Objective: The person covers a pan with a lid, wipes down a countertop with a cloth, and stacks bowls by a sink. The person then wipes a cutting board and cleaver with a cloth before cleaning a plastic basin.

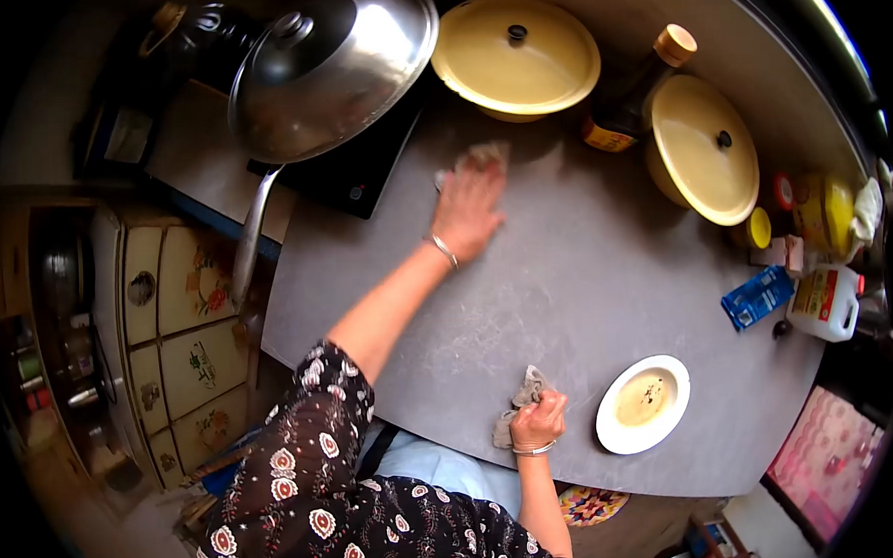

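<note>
The left arm (pixel 394 310) reaches well forward, nearly straight at the elbow, its forearm slanting away from the body toward the right. The left hand (pixel 467 214) lies palm down, its fingers extended ahead and its thumb out to the side. The right forearm (pixel 542 502) points forward close to the body, and the right hand (pixel 537 420) is clenched, fingers curled inward.

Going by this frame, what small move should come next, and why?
Probably draw the left hand, with the cloth at its fingertips, back across the counter: pale streaks lie between it and the right hand, which grips a second cloth.
</note>
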Demonstrator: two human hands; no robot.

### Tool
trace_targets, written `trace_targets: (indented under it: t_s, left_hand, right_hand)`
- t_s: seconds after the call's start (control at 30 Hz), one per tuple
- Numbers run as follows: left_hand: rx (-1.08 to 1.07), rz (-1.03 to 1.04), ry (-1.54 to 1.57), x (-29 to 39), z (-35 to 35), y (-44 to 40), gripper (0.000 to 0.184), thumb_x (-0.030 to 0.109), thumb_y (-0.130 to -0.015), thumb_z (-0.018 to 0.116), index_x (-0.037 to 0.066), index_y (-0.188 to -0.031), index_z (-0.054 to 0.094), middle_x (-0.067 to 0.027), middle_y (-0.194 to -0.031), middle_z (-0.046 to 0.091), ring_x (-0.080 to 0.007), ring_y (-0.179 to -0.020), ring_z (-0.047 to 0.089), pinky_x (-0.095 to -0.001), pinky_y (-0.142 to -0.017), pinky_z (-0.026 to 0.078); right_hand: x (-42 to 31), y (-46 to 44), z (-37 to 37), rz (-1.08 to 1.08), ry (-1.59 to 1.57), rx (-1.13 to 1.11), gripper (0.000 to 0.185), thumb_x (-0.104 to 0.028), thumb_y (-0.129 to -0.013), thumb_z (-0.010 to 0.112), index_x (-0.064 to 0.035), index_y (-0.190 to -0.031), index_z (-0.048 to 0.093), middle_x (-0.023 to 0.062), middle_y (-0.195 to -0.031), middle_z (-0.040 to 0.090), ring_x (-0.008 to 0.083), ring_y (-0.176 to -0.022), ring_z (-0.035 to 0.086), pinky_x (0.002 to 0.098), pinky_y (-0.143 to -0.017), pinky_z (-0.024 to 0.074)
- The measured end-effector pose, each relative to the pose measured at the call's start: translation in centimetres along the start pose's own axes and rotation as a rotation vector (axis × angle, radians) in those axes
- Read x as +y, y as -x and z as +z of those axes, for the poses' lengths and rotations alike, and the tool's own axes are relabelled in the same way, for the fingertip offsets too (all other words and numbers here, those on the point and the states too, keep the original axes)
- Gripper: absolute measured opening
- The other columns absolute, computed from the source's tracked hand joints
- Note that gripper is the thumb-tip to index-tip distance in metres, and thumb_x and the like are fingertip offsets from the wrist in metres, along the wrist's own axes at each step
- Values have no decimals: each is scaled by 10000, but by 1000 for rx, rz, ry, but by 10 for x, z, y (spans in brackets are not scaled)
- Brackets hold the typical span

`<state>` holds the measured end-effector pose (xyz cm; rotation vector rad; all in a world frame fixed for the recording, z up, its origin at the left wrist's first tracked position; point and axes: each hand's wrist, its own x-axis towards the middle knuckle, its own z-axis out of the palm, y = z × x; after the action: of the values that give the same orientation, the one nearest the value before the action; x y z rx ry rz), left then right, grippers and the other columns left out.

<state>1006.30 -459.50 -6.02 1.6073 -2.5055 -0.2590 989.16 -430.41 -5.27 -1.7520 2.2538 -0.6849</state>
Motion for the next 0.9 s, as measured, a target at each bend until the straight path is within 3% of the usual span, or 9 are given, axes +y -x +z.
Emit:
trace_targets:
  t_s: [0.07,0.17,0.27,0.5,0.57,0.77,0.8,0.9]
  left_hand:
    - [97,-148,10,-41,-8,-31,562,290,-831,513,53,-1316,356,-109,-1440,220,-335,-1310,205,-490,-1050,185]
    - [237,-189,88,-99,21,-65,568,278,-826,515,44,-1315,346,-138,-1427,228,-356,-1287,229,-460,-1042,216]
    - [274,-334,201,-85,5,-60,572,273,-822,522,23,-1304,341,-175,-1416,221,-378,-1272,235,-431,-1046,220]
    - [149,-325,201,-62,-20,53,608,231,-818,539,11,-1329,293,-187,-1426,192,-376,-1290,206,-441,-1058,188]
    - [35,-372,53,-53,-32,93,623,225,-813,545,16,-1337,284,-185,-1431,179,-365,-1297,202,-461,-1057,173]
    - [221,-512,115,-42,-17,154,521,59,-780,544,1,-1273,388,-156,-1382,307,-357,-1271,268,-458,-1037,226]
    - [384,-401,149,-37,-19,142,389,-35,-771,495,-24,-1160,499,-163,-1268,450,-348,-1171,399,-403,-977,335]
    - [479,-346,456,-23,-30,97,341,-101,-749,461,-25,-1064,566,-157,-1135,551,-335,-1035,507,-364,-883,424]
  right_hand:
    - [1,1,3,0,7,0,232,-45,-635,457,-40,-867,449,147,-802,460,350,-657,522,434,-546,435]
    - [1,-1,1,-18,21,18,227,-52,-637,453,-38,-864,446,147,-795,453,352,-645,516,438,-537,429]
    - [0,-1,0,-33,29,29,221,-59,-643,450,-36,-864,447,149,-794,448,353,-632,509,440,-532,425]
    - [-1,1,2,-28,31,4,223,-66,-654,444,-34,-875,448,154,-794,437,357,-628,503,441,-531,418]
    - [0,0,1,-34,36,6,223,-66,-654,445,-35,-875,448,154,-795,438,356,-628,504,441,-531,417]
    - [2,1,3,-25,58,-2,224,-66,-648,449,-37,-870,448,153,-807,443,351,-643,509,439,-545,420]
    - [2,2,3,-26,51,1,224,-66,-647,450,-37,-869,447,153,-809,445,351,-646,510,439,-547,421]
    - [-1,1,1,-33,33,15,222,-67,-645,452,-39,-865,446,150,-814,451,351,-651,513,437,-549,426]
